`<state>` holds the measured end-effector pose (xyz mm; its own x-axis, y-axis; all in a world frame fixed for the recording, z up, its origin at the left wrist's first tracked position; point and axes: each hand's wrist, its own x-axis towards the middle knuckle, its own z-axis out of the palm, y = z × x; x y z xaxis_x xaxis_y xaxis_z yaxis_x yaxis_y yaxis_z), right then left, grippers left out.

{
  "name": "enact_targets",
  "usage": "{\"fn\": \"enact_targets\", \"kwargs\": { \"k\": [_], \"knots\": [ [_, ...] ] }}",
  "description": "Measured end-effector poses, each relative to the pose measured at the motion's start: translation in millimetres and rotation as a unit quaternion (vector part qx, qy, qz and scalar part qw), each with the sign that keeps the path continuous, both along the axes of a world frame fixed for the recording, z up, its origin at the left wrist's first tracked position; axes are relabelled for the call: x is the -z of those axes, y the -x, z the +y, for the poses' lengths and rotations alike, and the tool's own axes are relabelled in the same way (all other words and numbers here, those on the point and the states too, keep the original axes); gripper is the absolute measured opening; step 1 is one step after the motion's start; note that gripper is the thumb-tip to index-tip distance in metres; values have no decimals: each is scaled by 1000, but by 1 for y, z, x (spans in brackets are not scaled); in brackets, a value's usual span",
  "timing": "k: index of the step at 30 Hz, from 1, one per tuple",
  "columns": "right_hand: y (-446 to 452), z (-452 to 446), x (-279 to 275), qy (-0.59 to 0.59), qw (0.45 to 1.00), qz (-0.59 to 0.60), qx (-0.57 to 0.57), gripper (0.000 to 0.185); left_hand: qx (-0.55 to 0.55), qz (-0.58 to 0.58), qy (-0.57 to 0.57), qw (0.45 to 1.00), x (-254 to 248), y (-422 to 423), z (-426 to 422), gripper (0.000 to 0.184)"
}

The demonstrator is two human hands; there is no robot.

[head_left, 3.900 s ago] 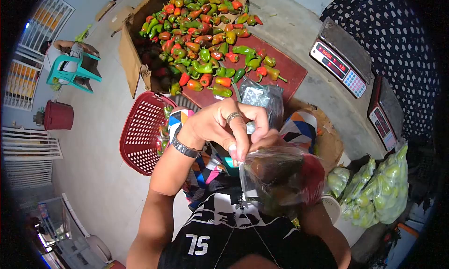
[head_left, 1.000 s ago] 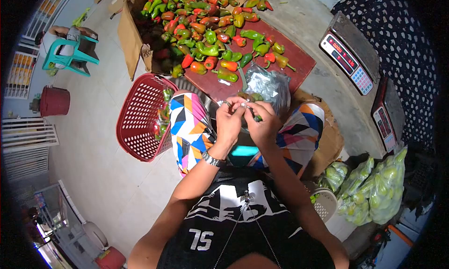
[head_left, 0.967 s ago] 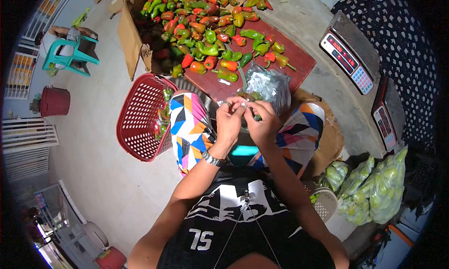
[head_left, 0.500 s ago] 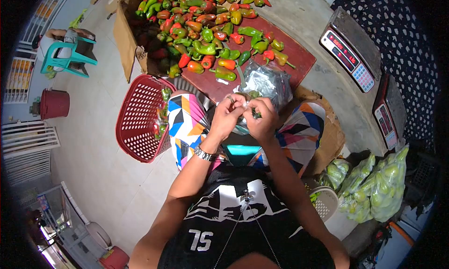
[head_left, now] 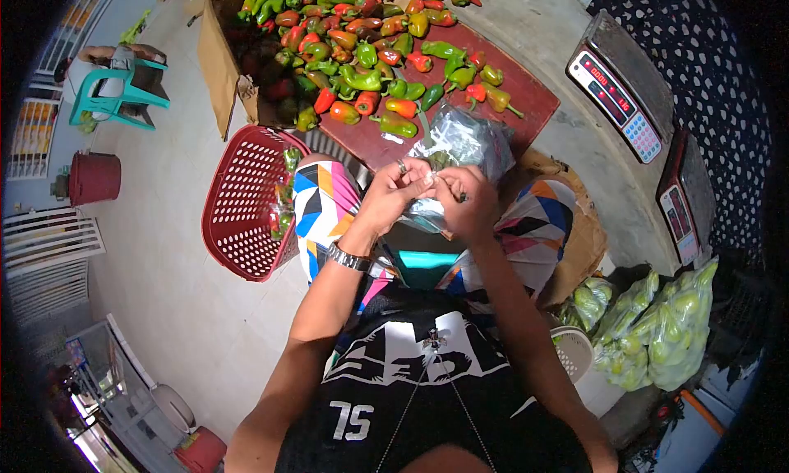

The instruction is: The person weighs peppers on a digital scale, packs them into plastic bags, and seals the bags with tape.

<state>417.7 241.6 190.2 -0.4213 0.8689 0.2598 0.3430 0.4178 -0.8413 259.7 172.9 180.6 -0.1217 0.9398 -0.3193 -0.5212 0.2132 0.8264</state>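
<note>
My left hand [head_left: 396,195] and my right hand [head_left: 467,200] meet above my lap, fingertips pinched on the gathered top of a clear plastic bag [head_left: 423,216], which is partly hidden by the hands. A small dark green bit shows at my right fingers. Just beyond lies a heap of clear plastic bags [head_left: 470,138] on the front of a dark red board [head_left: 514,103]. Red, green and mixed peppers [head_left: 362,80] are spread over the board and in the open cardboard box [head_left: 215,66] behind it.
A red perforated basket [head_left: 246,202] with bagged peppers stands at the left. Two digital scales [head_left: 612,95] [head_left: 680,210] are at the right, above full bags of green produce [head_left: 678,333] and a pale basket [head_left: 573,351]. A person sits on a teal chair [head_left: 115,95] far left.
Since a second ago, my hands have stayed together at the bag's top, and my right hand has turned and moved slightly right. Earlier the bag was held up, puffed out, nearer my chest.
</note>
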Motion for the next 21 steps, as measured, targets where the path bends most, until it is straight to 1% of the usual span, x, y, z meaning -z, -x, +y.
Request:
{"fn": "enact_targets", "kwargs": {
  "k": [1,3,7,8,11,14,17,20,21],
  "knots": [
    [2,-9,1,-9,1000,4,29,14,-18,-12,17,1000,1,-4,2,11],
    [7,-25,7,-28,996,12,88,17,-29,36,2,999,1,-12,0,10],
    [12,-36,9,-18,994,15,110,17,-84,6,26,996,5,-26,-3,8],
    [13,-37,12,-9,992,35,119,16,-94,0,25,995,5,-27,-2,7],
    [16,-47,16,88,980,81,158,14,-101,2,13,995,4,-29,-3,7],
    [18,-51,25,171,957,138,188,13,-108,-29,9,994,-1,-31,-5,8],
    [14,-48,11,300,927,145,172,14,-104,-44,11,994,3,-30,-6,10],
    [14,-48,18,270,937,142,172,14,-112,-42,9,993,4,-31,-6,10],
    [14,-48,13,219,955,113,168,14,-120,-40,8,992,4,-31,-5,9]
  ]
}}
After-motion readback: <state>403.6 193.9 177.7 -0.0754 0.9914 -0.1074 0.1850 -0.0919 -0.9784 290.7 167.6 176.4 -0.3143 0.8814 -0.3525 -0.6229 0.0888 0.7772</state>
